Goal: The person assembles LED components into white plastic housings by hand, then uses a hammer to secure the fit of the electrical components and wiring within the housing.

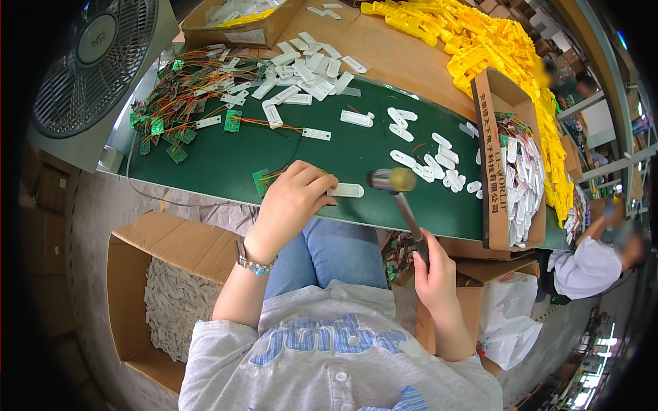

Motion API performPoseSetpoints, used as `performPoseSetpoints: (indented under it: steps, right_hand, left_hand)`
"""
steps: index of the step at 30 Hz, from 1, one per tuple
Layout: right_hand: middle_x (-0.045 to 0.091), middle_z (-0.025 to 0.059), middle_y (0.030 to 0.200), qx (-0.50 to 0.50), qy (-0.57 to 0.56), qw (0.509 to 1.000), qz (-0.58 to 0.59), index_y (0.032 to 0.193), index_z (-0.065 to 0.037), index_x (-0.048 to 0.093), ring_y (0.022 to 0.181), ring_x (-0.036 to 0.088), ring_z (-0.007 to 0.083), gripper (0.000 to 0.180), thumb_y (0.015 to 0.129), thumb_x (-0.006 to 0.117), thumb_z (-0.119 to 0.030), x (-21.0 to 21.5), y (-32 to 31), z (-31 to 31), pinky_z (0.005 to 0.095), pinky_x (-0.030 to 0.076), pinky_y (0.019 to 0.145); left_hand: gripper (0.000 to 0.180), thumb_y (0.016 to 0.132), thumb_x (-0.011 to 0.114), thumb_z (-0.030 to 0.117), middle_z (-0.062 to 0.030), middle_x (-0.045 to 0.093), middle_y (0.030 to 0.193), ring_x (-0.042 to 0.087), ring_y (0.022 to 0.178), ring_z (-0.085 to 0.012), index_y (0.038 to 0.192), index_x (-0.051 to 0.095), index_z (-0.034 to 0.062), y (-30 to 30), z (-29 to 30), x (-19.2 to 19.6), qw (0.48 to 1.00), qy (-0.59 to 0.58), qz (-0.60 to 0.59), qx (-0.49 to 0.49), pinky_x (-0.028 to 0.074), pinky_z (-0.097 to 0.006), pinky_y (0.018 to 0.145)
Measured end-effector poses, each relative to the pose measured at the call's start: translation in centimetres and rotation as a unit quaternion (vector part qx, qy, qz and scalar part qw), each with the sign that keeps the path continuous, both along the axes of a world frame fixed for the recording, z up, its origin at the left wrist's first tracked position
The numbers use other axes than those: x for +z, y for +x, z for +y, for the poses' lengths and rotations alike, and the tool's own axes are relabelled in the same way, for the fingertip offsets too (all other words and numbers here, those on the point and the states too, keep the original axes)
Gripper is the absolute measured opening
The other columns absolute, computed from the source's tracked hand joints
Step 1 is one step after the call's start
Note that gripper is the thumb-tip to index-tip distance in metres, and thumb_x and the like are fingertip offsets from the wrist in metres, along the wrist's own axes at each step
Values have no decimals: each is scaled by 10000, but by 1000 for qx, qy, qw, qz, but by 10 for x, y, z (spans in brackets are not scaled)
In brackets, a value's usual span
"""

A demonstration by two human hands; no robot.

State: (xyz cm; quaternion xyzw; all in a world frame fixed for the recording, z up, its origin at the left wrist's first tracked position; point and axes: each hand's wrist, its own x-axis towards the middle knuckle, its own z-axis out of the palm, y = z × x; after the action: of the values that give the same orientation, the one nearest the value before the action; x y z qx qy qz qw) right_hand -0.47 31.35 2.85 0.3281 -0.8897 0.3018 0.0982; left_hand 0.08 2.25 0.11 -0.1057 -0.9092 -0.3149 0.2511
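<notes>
My left hand (pixel 293 202) is closed on the left end of a white plastic housing (pixel 351 190), pressing it to the green work mat (pixel 370 154) near the table's front edge. By its fingers a green circuit board (pixel 261 182) lies with wires running under the hand. My right hand (pixel 436 270) grips the dark handle of a hammer (pixel 409 216). The hammer's yellowish, slightly blurred head is raised to the right of the housing, apart from it. Beyond the left hand is a white LED strip (pixel 317 134), joined by wires to another green board (pixel 233 121).
A tangle of wired boards (pixel 185 103) and heaped white covers (pixel 308 72) occupy the far left. Several small white pieces (pixel 425 164) lie at right, beside a filled cardboard box (pixel 485 164). Yellow plastic parts (pixel 473 41) pile behind. A fan (pixel 96 61) stands left; another person (pixel 582 270) sits right.
</notes>
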Motion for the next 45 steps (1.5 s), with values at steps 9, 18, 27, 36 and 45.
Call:
performPoseSetpoints:
  steps: [9, 18, 27, 36, 45]
  right_hand:
    - [681, 203, 1029, -5, 27, 1000, -3, 1289, 6, 543, 803, 691, 353, 423, 874, 621, -19, 4, -4, -3, 406, 552, 665]
    - [681, 156, 917, -2, 144, 989, -35, 1276, -29, 552, 703, 678, 331, 415, 874, 631, -90, 4, -4, -8, 423, 541, 585]
    - [685, 152, 947, 3, -21, 999, 26, 1295, -38, 549, 693, 682, 325, 434, 878, 641, -111, -4, -1, -18, 406, 547, 581]
    - [653, 119, 848, 38, 80, 996, 22, 1304, -36, 544, 648, 660, 302, 454, 867, 648, -103, -3, -5, -28, 398, 531, 532]
    - [609, 141, 946, 16, 36, 999, -13, 1249, -59, 550, 690, 647, 332, 401, 867, 666, -99, -4, -18, -28, 410, 522, 575]
  left_hand:
    - [278, 711, 779, 134, -35, 657, 950, 589, 949, -260, 955, 662, 78, 0, -1, -2, 1000, -10, 2, 8, 517, -376, 825]
    - [288, 716, 779, 123, -58, 656, 945, 586, 947, -280, 971, 660, 64, 2, -1, 1, 1000, 1, -4, 8, 505, -387, 821]
    - [571, 693, 821, 105, -92, 673, 984, 611, 976, -312, 1189, 550, 24, 4, 2, -5, 997, 66, -34, 33, 511, -404, 818]
    - [706, 667, 841, 85, -121, 677, 1016, 620, 1005, -316, 1267, 480, -4, 3, -1, -8, 996, 58, -50, 35, 510, -403, 850]
    - [602, 683, 827, 90, -126, 682, 1029, 619, 996, -313, 1211, 549, 12, 4, 1, 1, 997, 55, -47, 28, 513, -400, 844]
